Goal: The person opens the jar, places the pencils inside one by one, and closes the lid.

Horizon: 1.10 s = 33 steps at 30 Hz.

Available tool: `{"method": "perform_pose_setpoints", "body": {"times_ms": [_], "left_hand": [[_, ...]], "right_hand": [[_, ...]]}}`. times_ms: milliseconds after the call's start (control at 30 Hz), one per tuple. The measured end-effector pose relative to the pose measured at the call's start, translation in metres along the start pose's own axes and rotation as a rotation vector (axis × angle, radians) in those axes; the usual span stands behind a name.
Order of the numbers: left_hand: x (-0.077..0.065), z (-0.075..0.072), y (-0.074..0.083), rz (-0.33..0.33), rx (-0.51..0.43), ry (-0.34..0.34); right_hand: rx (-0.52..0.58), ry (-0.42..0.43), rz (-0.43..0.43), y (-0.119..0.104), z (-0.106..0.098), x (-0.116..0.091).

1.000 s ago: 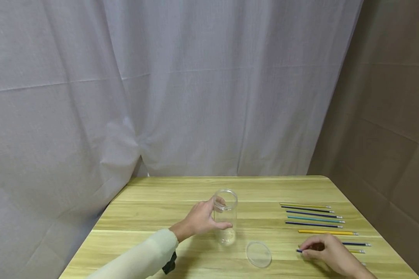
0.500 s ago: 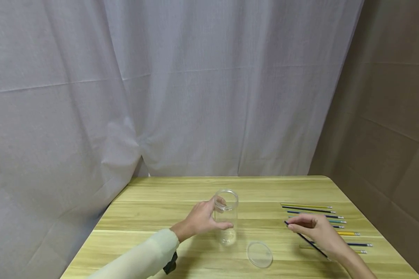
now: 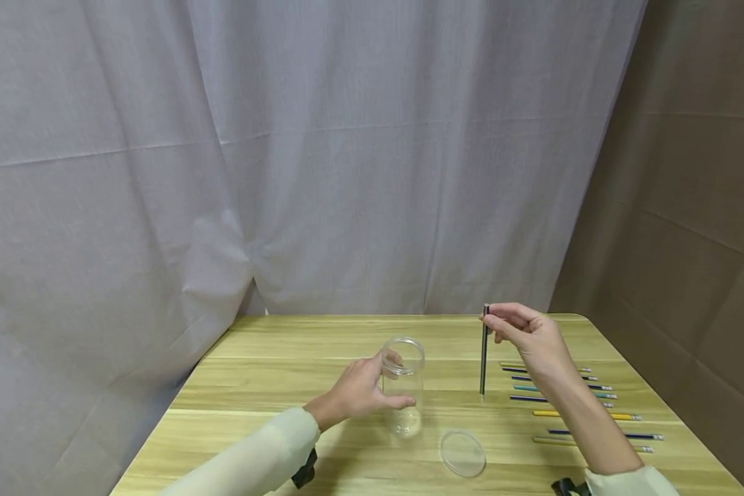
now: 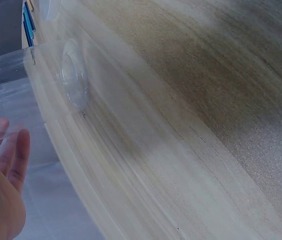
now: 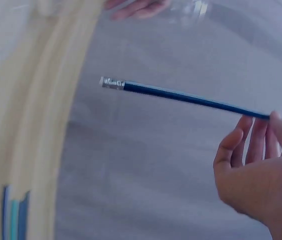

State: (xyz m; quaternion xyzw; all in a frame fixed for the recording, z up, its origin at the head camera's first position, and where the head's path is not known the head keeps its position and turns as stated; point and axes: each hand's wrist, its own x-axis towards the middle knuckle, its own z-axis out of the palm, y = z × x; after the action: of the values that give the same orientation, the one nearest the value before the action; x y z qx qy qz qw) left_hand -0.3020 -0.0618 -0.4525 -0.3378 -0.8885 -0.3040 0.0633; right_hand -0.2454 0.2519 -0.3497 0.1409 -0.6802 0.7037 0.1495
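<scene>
My left hand [image 3: 362, 387] grips a clear, lidless plastic jar [image 3: 403, 406] that stands upright on the table. In the left wrist view the jar's base [image 4: 74, 75] rests on the wood, and my left fingers [image 4: 18, 157] curve about its side. Raised to the right of the jar, my right hand [image 3: 530, 337] pinches a dark blue pencil [image 3: 484, 355] by its upper end. The pencil hangs almost vertical, apart from the jar. Its silver ferrule and white eraser [image 5: 112, 83] are at the lower end, as the right wrist view shows.
A round clear lid [image 3: 462, 453] lies flat, near the jar's front right. Several pencils, yellow [image 3: 585, 415], teal [image 3: 527, 388] and dark blue, lie roughly parallel at the right, partly behind my right forearm. Grey curtains [image 3: 347, 172] hang behind the table.
My right hand has lifted the dark blue pencil off the table, moving it up and leftward and turning it from lying flat to upright. My left hand and the jar have stayed put.
</scene>
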Motion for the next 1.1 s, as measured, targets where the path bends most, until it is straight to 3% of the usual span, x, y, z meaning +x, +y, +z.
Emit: {"method": "perform_pose_setpoints", "body": {"times_ms": [300, 500, 633, 800, 1100], "left_hand": [[0.001, -0.001, 0.003, -0.011, 0.001, 0.003], [0.001, -0.001, 0.002, -0.005, -0.002, 0.009], [0.001, -0.002, 0.001, -0.001, -0.005, 0.012], [0.001, -0.002, 0.002, -0.005, -0.016, 0.004], [0.003, -0.001, 0.002, -0.002, -0.009, 0.005]], "right_hand": [[0.251, 0.118, -0.068, -0.040, 0.036, 0.026], [0.345, 0.137, -0.131, -0.058, 0.059, 0.038], [0.313, 0.133, -0.180, -0.058, 0.072, 0.044], [0.252, 0.107, -0.175, -0.048, 0.084, 0.046], [0.146, 0.111, -0.040, -0.021, 0.095, 0.039]]}}
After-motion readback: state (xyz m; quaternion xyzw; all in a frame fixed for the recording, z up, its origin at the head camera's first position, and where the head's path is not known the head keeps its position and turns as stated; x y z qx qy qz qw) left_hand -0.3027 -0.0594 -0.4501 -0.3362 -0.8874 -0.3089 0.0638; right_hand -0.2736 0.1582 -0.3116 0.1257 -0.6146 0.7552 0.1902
